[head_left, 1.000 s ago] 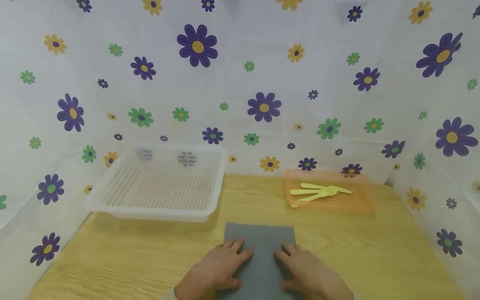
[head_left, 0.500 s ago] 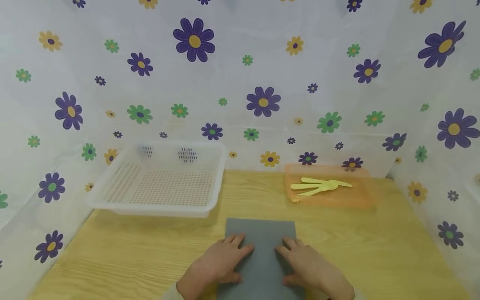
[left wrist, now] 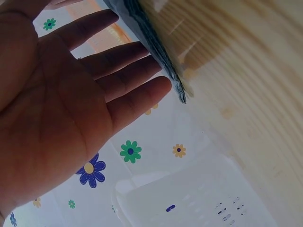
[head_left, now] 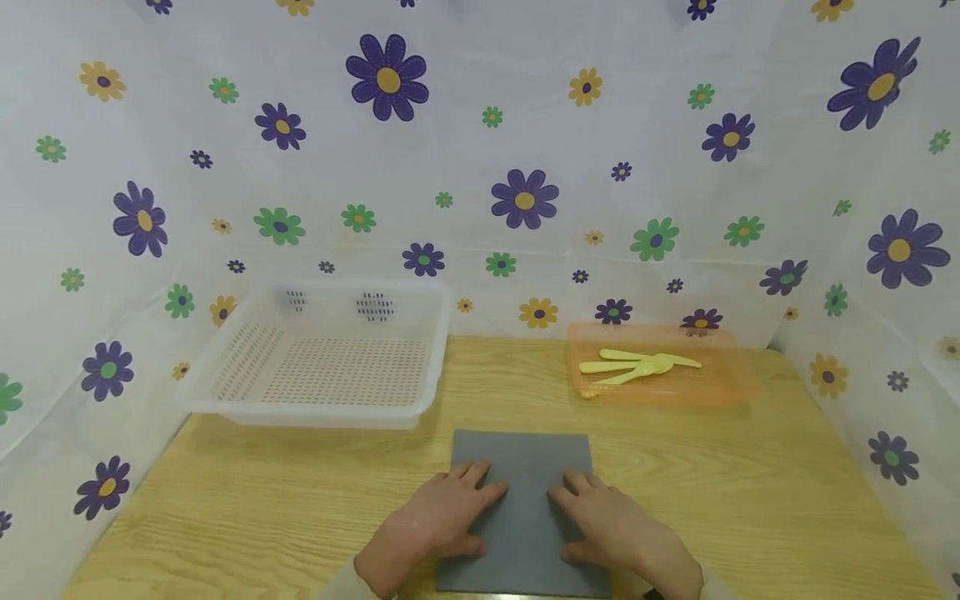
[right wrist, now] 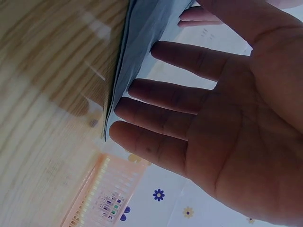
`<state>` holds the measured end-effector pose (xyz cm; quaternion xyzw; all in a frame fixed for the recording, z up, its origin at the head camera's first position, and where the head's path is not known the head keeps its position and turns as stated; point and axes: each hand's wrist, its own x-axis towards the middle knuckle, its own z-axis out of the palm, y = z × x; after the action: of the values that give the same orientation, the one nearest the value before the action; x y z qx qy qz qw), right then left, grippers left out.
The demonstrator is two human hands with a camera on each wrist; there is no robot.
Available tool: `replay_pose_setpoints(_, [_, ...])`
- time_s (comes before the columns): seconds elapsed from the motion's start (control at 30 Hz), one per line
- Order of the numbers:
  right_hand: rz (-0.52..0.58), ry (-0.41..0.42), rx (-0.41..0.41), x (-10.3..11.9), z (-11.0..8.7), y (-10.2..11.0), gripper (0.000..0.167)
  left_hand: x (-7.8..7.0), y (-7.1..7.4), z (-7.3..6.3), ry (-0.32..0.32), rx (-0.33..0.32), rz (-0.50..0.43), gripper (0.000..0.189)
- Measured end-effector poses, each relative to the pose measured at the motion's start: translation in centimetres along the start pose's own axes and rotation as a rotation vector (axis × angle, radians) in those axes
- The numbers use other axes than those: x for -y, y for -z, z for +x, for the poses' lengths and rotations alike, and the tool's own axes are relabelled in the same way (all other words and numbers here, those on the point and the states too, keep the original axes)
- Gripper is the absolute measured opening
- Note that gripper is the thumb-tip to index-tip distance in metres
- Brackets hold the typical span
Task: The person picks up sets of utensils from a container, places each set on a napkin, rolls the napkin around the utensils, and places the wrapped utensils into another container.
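A grey-blue folded cloth (head_left: 525, 533) lies flat on the wooden table in front of the person, its layers showing along the edge in both wrist views. On its left side rests the left hand (head_left: 442, 517), fingers spread and fingertips on the cloth. The right hand (head_left: 615, 529) mirrors it on the right side, with fingers extended. Seen from the left wrist, the fingertips meet the layered edge of the cloth (left wrist: 149, 40). In the right wrist view the fingers likewise reach to the cloth (right wrist: 144, 42). Neither hand curls round anything.
A white perforated plastic basket (head_left: 322, 410) stands at the back left. At the back right, a shallow orange basket (head_left: 720, 375) holds several yellow pieces of plastic cutlery (head_left: 637, 365). A white flower-patterned curtain (head_left: 465, 142) borders the table (head_left: 285, 500) behind and at the sides.
The head view has shifted so the scene sits slightly higher, and the cloth's near edge now shows. Both hands keep their places on the cloth.
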<state>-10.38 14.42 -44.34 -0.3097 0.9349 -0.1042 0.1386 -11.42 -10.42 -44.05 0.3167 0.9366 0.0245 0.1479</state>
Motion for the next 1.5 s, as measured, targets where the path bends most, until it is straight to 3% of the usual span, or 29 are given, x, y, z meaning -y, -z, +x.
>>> replay_pose_setpoints(1.13, [0.1,-0.004,0.024,-1.0,-0.1,0.2,0.07,-0.6,-0.1,-0.3,0.03,0.006,0.031,0.077])
replay_pose_setpoints(1.5, [0.12,0.011,0.017,-1.2,-0.2,0.3,0.07,-0.7,-0.3,-0.4,0.022,-0.019,0.055,0.076])
